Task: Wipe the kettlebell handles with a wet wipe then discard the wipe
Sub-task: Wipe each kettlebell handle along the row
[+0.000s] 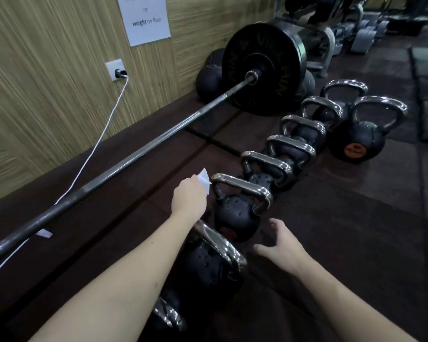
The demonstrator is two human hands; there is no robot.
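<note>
A row of black kettlebells with chrome handles runs diagonally across the dark floor. My left hand (189, 196) is closed around a white wet wipe (204, 180), just left of one kettlebell handle (242, 187); whether the wipe touches the metal I cannot tell. My left forearm crosses over a nearer kettlebell (215, 257). My right hand (279, 245) hovers with spread fingers to the right of that kettlebell and holds nothing. Several more chrome handles (266, 161) line up further back.
A long barbell (134, 154) with a black plate (262, 70) lies to the left along the wood-patterned wall. A white cable (101, 141) hangs from a wall socket down to the floor. A lone kettlebell (357, 141) with an orange label stands on the right.
</note>
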